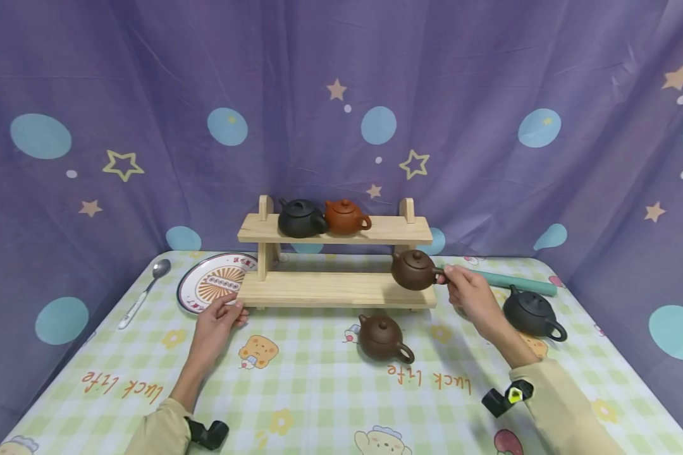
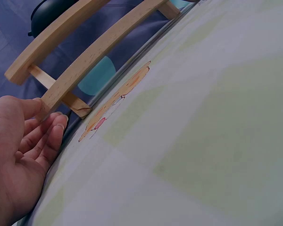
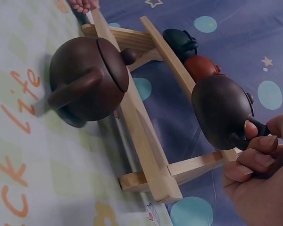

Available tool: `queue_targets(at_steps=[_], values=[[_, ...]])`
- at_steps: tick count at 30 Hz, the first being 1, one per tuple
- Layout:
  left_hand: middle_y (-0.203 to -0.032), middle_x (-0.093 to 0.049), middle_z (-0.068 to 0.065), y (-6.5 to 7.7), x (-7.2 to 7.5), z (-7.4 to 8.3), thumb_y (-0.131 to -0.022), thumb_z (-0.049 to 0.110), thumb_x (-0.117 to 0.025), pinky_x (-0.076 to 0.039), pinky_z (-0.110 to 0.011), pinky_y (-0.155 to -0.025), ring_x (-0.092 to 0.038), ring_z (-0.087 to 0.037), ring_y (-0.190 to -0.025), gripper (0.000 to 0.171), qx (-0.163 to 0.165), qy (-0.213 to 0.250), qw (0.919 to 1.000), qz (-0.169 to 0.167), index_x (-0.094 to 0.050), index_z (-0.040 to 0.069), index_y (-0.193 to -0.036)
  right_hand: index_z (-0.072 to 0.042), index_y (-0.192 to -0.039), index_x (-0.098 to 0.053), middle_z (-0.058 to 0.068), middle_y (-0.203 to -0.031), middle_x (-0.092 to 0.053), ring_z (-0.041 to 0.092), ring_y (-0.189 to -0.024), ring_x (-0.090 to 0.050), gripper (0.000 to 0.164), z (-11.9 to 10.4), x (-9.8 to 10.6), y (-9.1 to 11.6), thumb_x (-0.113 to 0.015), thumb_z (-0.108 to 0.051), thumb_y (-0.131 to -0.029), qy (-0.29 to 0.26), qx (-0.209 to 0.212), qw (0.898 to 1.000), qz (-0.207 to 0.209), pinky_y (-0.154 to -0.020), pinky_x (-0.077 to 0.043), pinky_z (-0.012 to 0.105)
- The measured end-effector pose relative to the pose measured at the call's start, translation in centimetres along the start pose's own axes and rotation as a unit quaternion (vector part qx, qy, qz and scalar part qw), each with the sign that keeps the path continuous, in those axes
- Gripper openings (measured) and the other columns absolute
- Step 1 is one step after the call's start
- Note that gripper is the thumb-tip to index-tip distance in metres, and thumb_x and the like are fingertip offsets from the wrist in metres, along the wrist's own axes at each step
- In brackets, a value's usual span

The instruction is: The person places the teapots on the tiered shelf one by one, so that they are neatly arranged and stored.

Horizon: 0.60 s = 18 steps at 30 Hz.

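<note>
My right hand grips the handle of a dark brown teapot, held up over the right end of the lower board of a two-tier wooden shelf. At the shelf's left end, my left hand pinches the lower board's corner between thumb and fingers. On the upper board, a black teapot and an orange-red teapot stand side by side. A second brown teapot sits on the tablecloth in front of the shelf, its handle toward the front right.
Right of my right hand stands another black teapot, with a green roll behind it. A patterned plate lies partly behind the shelf's left end. Farther left is a spoon. A purple curtain hangs behind the table.
</note>
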<state>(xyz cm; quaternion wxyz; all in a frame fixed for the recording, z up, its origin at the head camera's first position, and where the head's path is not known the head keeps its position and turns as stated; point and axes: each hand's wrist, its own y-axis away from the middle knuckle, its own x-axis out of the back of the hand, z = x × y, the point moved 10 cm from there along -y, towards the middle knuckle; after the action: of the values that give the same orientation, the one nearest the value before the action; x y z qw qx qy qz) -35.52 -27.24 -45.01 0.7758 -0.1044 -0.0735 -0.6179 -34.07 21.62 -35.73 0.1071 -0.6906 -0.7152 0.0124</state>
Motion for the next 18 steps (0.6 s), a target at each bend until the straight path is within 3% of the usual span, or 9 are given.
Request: queue_targets(at_steps=[7,18], values=[[-0.108,-0.071,-0.019,-0.1,0.0,-0.1,-0.108,0.021,-0.058,-0.059,-0.017,-0.077,-0.067,-0.004,-0.078,0.048,0.001,-0.006,1.0000,0.002,-0.048,-0.005,-0.147,0.001,-0.091,-0.062,-0.003,-0.059,-0.035,0.005,-0.049,-0.027,0.036,-0.6,0.0,-0.6,-0.045,-0.023,-0.113,-0.022,0.017,1.000,0.002,-0.044,-0.019,0.026],[-0.107,-0.070,-0.019,-0.2,0.0,-0.2,-0.108,0.019,-0.058,-0.060,-0.018,-0.077,-0.067,-0.004,-0.079,0.044,-0.002,-0.005,1.0000,0.003,-0.050,-0.004,-0.146,0.009,-0.097,-0.060,-0.002,-0.060,-0.036,0.007,-0.052,-0.028,0.041,-1.2,0.1,-1.8,-0.046,-0.026,-0.113,-0.022,0.031,0.999,0.004,-0.048,-0.025,0.027]])
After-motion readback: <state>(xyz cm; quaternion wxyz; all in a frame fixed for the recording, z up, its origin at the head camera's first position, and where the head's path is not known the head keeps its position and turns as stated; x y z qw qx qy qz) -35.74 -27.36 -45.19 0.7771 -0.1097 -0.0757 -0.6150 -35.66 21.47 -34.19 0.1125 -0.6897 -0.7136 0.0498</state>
